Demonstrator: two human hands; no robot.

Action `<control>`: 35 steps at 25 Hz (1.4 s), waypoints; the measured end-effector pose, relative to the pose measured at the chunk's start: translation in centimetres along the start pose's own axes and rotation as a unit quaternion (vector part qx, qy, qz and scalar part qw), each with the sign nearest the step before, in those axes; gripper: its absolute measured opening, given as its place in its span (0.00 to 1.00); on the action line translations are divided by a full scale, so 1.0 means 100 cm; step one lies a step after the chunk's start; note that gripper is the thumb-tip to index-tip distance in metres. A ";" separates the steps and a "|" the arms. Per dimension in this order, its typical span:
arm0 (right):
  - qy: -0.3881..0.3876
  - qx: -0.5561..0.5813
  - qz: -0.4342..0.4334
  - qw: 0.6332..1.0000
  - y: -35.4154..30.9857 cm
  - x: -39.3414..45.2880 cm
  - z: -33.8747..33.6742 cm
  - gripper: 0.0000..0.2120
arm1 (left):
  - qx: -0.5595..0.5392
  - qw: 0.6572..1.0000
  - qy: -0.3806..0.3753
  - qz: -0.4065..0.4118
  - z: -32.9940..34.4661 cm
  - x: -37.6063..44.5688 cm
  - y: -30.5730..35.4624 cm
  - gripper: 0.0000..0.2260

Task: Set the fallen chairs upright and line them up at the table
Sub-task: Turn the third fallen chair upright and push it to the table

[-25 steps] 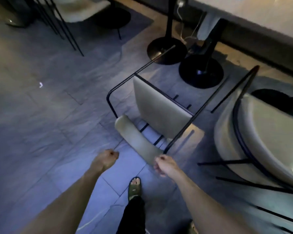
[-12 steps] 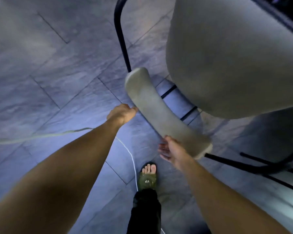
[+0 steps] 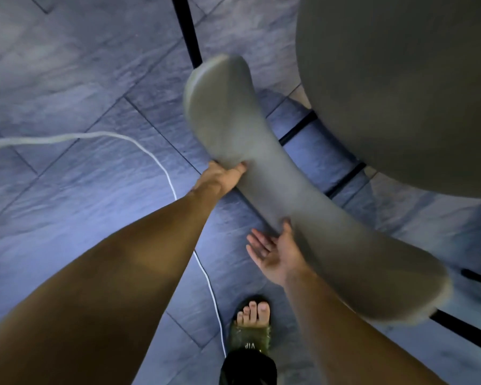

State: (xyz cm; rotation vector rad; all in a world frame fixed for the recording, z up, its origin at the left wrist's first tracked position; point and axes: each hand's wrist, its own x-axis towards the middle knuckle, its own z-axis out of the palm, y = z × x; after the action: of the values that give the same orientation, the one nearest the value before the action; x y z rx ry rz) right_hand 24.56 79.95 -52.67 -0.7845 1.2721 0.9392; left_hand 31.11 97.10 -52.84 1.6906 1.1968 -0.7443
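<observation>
A fallen chair lies on its side on the grey tiled floor. Its curved grey padded backrest [image 3: 289, 195] runs from upper centre to lower right, and its large grey seat [image 3: 400, 93] fills the upper right. A black metal frame tube [image 3: 188, 31] rises above the backrest. My left hand [image 3: 222, 176] is closed around the backrest's left edge, near its upper end. My right hand [image 3: 275, 254] is lower, palm up with fingers spread; only its thumb rests on the backrest's near edge.
A thin white cable [image 3: 150, 151] curves over the floor from the left edge, under my left arm and toward my foot. My sandalled foot [image 3: 252, 329] stands at bottom centre. Black frame bars [image 3: 345, 176] lie between backrest and seat.
I have leaned in close to the chair. My left hand went from a loose fist beside the backrest to gripping its edge. My right hand opened under the backrest's near edge.
</observation>
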 end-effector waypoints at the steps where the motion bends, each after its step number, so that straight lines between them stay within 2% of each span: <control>1: -0.002 0.033 0.001 0.999 -0.001 0.011 0.003 0.32 | -0.055 0.998 0.006 -0.001 0.005 0.007 0.000 0.49; 3: -0.002 0.102 0.003 0.995 -0.002 0.026 0.006 0.33 | -0.148 0.989 0.016 0.008 0.015 0.016 -0.001 0.40; 5: -0.016 0.170 0.003 0.985 -0.002 0.033 0.009 0.31 | -0.219 0.976 0.007 0.009 0.025 0.024 -0.005 0.33; 9: -0.004 0.235 -0.006 0.972 -0.001 0.030 0.014 0.24 | -0.281 0.960 -0.015 -0.007 0.030 0.023 -0.011 0.32; 11: 0.003 0.242 -0.017 0.970 -0.003 0.019 0.008 0.23 | -0.285 0.958 -0.016 -0.024 0.032 0.010 -0.009 0.29; 14: 0.021 0.241 -0.016 0.970 -0.001 -0.013 -0.007 0.23 | -0.283 0.958 -0.003 -0.048 0.033 -0.021 -0.006 0.30; 17: 0.049 0.234 -0.015 0.971 -0.005 -0.080 -0.012 0.24 | -0.292 0.954 -0.001 -0.066 0.021 -0.085 0.013 0.33; 23: 0.064 0.198 -0.050 0.977 -0.028 -0.234 -0.009 0.23 | -0.262 0.964 -0.011 -0.047 -0.024 -0.214 0.079 0.33; 30: 0.094 0.129 -0.091 0.983 -0.072 -0.419 -0.005 0.21 | -0.186 0.980 -0.060 0.031 -0.070 -0.359 0.161 0.22; 35: 0.090 0.088 -0.100 0.987 -0.092 -0.499 -0.015 0.19 | -0.120 0.991 -0.042 0.046 -0.079 -0.428 0.190 0.18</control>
State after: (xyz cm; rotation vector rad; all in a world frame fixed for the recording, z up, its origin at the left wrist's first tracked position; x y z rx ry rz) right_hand 30.10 67.67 -3.76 -0.8534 1.3828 0.5960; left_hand 33.79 85.29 -6.92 1.4914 1.0955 -0.5844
